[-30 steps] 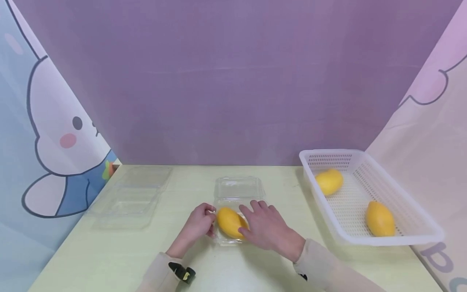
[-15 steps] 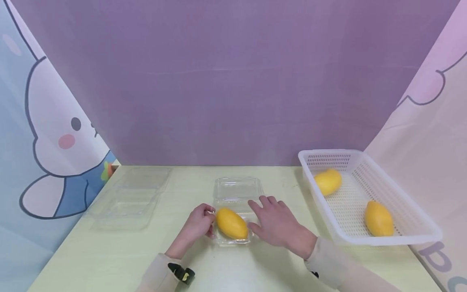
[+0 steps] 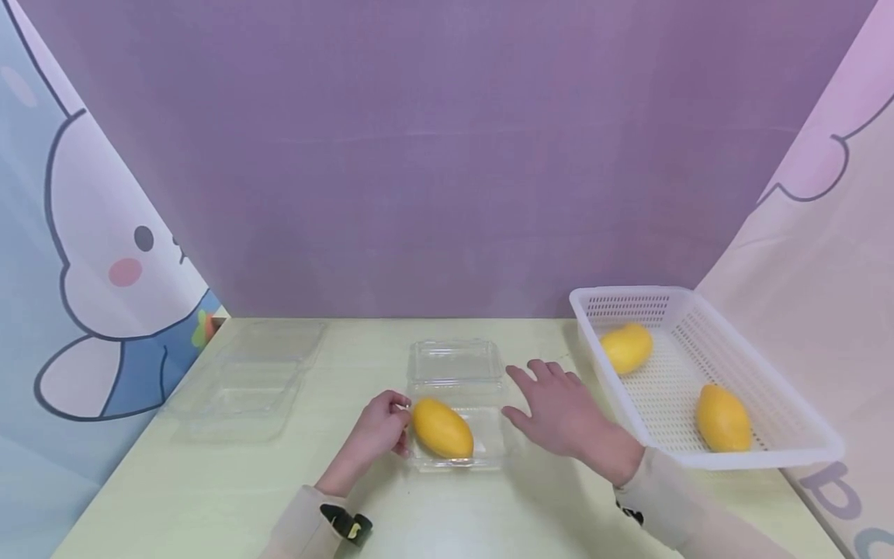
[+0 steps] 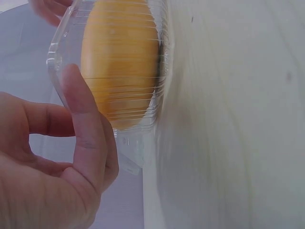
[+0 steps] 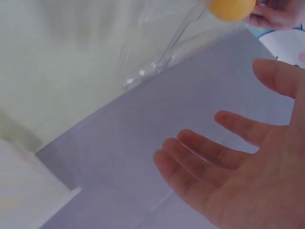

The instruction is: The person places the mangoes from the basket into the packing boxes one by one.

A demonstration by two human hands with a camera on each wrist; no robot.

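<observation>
- Head view: at the right of the bench point(image 3: 447, 520), a white perforated basket point(image 3: 761, 460) is seen.
- Left of it, an open clear clamshell point(image 3: 489, 433) is set, its lid folded away to the far side.
- The right hand point(image 3: 559, 407) is held released, fingers spread, between clamshell and basket.
- By the left hand point(image 3: 380, 428), nearer the mango point(image 3: 443, 428), the clamshell's left rim is pinched.
- The mango is laid in the tray's left half, long axis slanted far-left to near-right; it is cut off in both wrist views, and clear edges are poorly made out.

Head pic bright w/ table point(image 3: 436, 516) glare, R-wrist pic dimmer.
</observation>
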